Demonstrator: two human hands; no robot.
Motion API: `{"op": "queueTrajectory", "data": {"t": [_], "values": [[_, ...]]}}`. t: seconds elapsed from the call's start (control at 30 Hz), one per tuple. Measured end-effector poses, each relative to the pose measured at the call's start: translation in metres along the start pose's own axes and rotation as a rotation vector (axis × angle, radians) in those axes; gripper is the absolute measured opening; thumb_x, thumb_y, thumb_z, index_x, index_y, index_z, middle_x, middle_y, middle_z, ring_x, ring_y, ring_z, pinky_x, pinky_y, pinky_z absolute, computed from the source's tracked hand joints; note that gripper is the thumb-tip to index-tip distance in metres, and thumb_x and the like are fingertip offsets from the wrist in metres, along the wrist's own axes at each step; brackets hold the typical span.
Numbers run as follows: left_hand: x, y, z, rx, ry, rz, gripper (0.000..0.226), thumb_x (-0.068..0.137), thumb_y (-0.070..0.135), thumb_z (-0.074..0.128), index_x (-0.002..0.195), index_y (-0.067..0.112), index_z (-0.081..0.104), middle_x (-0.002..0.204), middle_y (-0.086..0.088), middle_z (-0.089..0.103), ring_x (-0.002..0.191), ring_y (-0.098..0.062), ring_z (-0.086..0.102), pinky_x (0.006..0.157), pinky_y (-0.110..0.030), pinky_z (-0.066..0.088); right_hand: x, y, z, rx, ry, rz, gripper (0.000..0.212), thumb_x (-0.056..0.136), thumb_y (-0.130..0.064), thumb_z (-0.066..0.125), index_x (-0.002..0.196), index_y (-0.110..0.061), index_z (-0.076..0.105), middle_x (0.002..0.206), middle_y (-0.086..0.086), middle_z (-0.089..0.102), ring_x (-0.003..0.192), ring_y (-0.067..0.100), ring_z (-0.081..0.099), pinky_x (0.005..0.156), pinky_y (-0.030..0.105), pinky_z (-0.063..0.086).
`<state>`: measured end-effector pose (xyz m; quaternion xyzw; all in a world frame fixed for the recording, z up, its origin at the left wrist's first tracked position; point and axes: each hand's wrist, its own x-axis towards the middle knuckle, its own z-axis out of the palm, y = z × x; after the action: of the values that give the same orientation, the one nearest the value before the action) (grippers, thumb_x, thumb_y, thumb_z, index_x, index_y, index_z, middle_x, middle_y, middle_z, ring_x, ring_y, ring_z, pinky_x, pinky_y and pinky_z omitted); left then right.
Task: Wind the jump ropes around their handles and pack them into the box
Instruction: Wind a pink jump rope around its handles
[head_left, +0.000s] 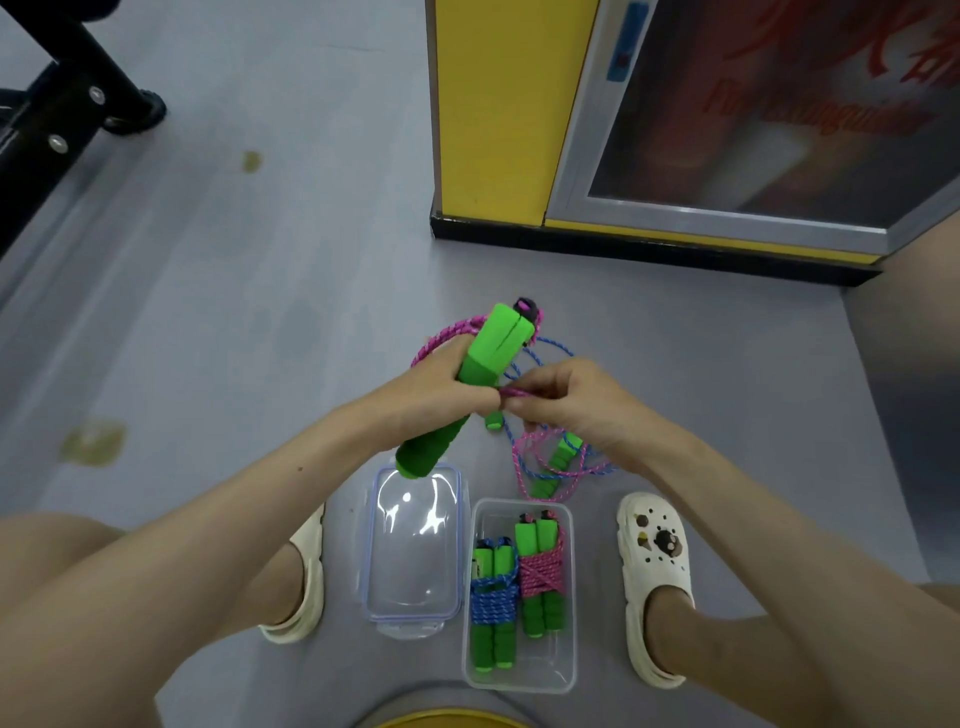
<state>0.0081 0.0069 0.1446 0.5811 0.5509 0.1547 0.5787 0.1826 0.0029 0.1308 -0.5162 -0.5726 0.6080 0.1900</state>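
Note:
My left hand (441, 392) grips a pair of green jump-rope handles (488, 348) held together and tilted up to the right. My right hand (566, 400) pinches the pink rope (511, 393) right beside those handles. More pink rope loops behind the left hand and hangs down to the floor. A blue rope (550, 348) with green handles (558, 462) lies loose on the floor beneath my hands, tangled with the pink one. The clear plastic box (569, 649) stands on the floor between my feet and holds two wound ropes, one blue (493, 603) and one pink (540, 571).
The box's clear lid (415, 545) lies left of the box. My feet in pale clogs (654, 582) flank the box and lid. A yellow cabinet (498, 114) with a glass door stands ahead; black equipment (67, 104) is at the far left on the grey floor.

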Motion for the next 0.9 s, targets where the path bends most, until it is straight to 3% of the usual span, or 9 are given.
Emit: {"op": "queueTrajectory", "data": {"t": [0.07,0.17,0.27,0.4,0.5,0.63,0.77,0.8,0.9], "values": [[-0.001,-0.003,0.002,0.014,-0.087,-0.049,0.028,0.08,0.005,0.06,0.096,0.024,0.049,0.079,0.0,0.048,0.068,-0.013,0.046,0.062,-0.024,0.039,0.0,0.0,-0.004,0.066,0.021,-0.017,0.017,0.087,-0.005,0.062,0.095,-0.017,0.071,0.071,-0.013,0.07,0.066,-0.004,0.059,0.07,0.013,0.046],[-0.001,-0.007,0.004,-0.209,-0.219,-0.098,0.044,0.065,0.012,0.055,0.108,0.019,0.055,0.097,-0.004,0.07,0.09,-0.02,0.064,0.073,-0.023,0.045,0.001,0.003,-0.01,0.123,0.059,-0.021,0.017,0.088,-0.005,0.061,0.101,-0.011,0.07,0.091,0.004,0.072,0.084,0.008,0.063,0.082,0.018,0.049],[-0.002,-0.01,0.007,-0.405,-0.361,-0.099,0.056,0.065,0.007,0.045,0.12,0.006,0.051,0.104,-0.014,0.072,0.099,-0.023,0.068,0.086,-0.028,0.036,0.001,0.001,-0.015,0.17,0.121,-0.017,0.011,0.087,-0.006,0.062,0.094,-0.01,0.07,0.078,0.002,0.065,0.072,0.009,0.054,0.067,0.016,0.044],[-0.002,-0.014,0.008,-0.635,-0.519,-0.072,0.055,0.06,0.007,0.054,0.115,0.0,0.06,0.103,-0.024,0.069,0.099,-0.036,0.065,0.103,-0.045,0.041,0.003,0.002,-0.015,0.279,0.178,0.014,0.01,0.086,-0.006,0.062,0.081,-0.011,0.068,0.071,0.003,0.06,0.068,0.012,0.051,0.068,0.024,0.039],[0.0,-0.017,0.01,-0.858,-0.547,-0.076,0.068,0.048,0.011,0.072,0.113,-0.006,0.061,0.105,-0.029,0.064,0.098,-0.04,0.063,0.097,-0.052,0.047,0.003,0.003,-0.011,0.475,0.171,0.039,0.008,0.085,-0.006,0.061,0.08,-0.008,0.066,0.074,0.008,0.056,0.069,0.015,0.05,0.07,0.026,0.043],[0.001,-0.012,0.015,-1.03,-0.56,-0.041,0.082,0.047,0.01,0.074,0.125,-0.001,0.05,0.119,-0.026,0.049,0.106,-0.04,0.049,0.104,-0.058,0.034,-0.001,0.003,-0.006,0.665,0.125,0.093,0.003,0.086,-0.012,0.059,0.085,-0.01,0.06,0.066,0.004,0.052,0.052,0.011,0.051,0.046,0.02,0.046],[0.001,-0.003,0.017,-1.097,-0.675,0.09,0.072,0.06,0.011,0.064,0.131,-0.002,0.053,0.123,-0.023,0.058,0.112,-0.037,0.056,0.109,-0.054,0.03,-0.004,0.003,0.003,0.654,-0.007,0.082,0.03,0.098,-0.005,0.029,0.08,-0.019,0.049,0.055,0.001,0.046,0.045,0.01,0.04,0.041,0.019,0.033],[0.001,-0.002,0.017,-1.121,-0.674,0.091,0.075,0.061,0.01,0.064,0.134,-0.002,0.05,0.126,-0.023,0.057,0.114,-0.036,0.056,0.109,-0.053,0.032,-0.005,0.003,0.006,0.617,-0.011,0.065,0.037,0.099,-0.003,0.023,0.083,-0.02,0.051,0.057,-0.003,0.056,0.048,0.006,0.047,0.042,0.023,0.04],[0.005,-0.003,0.018,-1.204,-0.597,0.085,0.087,0.057,0.008,0.068,0.14,0.003,0.043,0.139,-0.02,0.05,0.122,-0.036,0.053,0.108,-0.048,0.037,-0.001,0.009,0.014,0.427,0.061,0.044,0.033,0.099,-0.001,0.031,0.104,-0.016,0.059,0.106,0.009,0.069,0.092,0.017,0.063,0.083,0.041,0.053]]}}
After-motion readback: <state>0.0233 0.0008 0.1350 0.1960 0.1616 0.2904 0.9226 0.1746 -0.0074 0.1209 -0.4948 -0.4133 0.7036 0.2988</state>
